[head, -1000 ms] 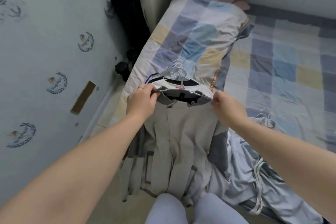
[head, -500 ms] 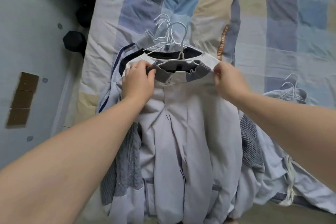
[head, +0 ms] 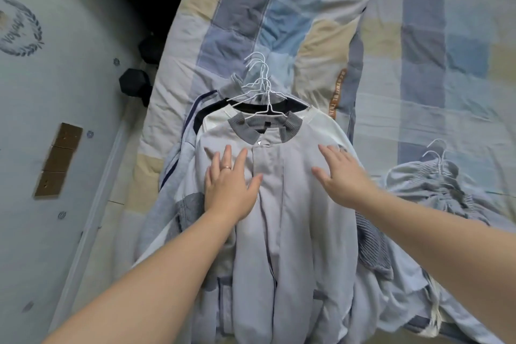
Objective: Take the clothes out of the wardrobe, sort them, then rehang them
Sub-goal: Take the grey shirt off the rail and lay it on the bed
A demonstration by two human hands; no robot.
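1. The left hand [head: 229, 184] lies flat, fingers spread, on the grey jacket [head: 282, 218], 9 o'clock of its placket.
2. The jacket tops a clothes pile [head: 178, 176] on the bed [head: 418, 78], with the hangers [head: 266, 98] at 12 o'clock.
3. The right hand [head: 343, 179] presses flat, fingers straight, at 3 o'clock.

Scene is being lit softly, evenly, bluish. Weak shadows are being thrown beneath the left hand [head: 229, 187]. Edges are being bowed by wide-angle distortion.

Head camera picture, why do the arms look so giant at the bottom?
Head view: the wide-angle lens stretches whatever is near the edges; light is soft and bluish, without glare; the left hand and right hand flat on the grey jacket look sharp.
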